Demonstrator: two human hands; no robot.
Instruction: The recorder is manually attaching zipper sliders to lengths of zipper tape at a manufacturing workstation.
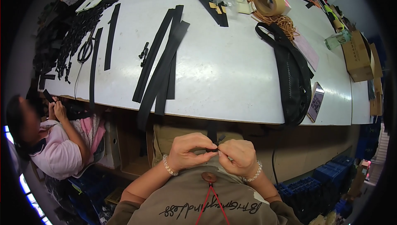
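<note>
My left hand (192,150) and my right hand (238,156) meet in front of my body, just below the table's near edge. Both are closed in a pinch, fingertips nearly touching, on a black strap (212,130). Part of the strap shows above the fingers, with a small dark end sticking up beside my right index finger; the gripped portion is mostly hidden. Ahead on the white table (223,72), long flat black strips (163,66) lie crossed, some reaching over the edge. Small black parts (143,54) lie beside them.
A black bag (291,80) and a phone (315,102) lie on the right. Behind are a tape roll (269,4) and brown cord (285,26). Scissors (85,50) and heaped black straps (70,39) are on the left, where a co-worker (62,146) sits. Blue crates (331,171) stand lower right.
</note>
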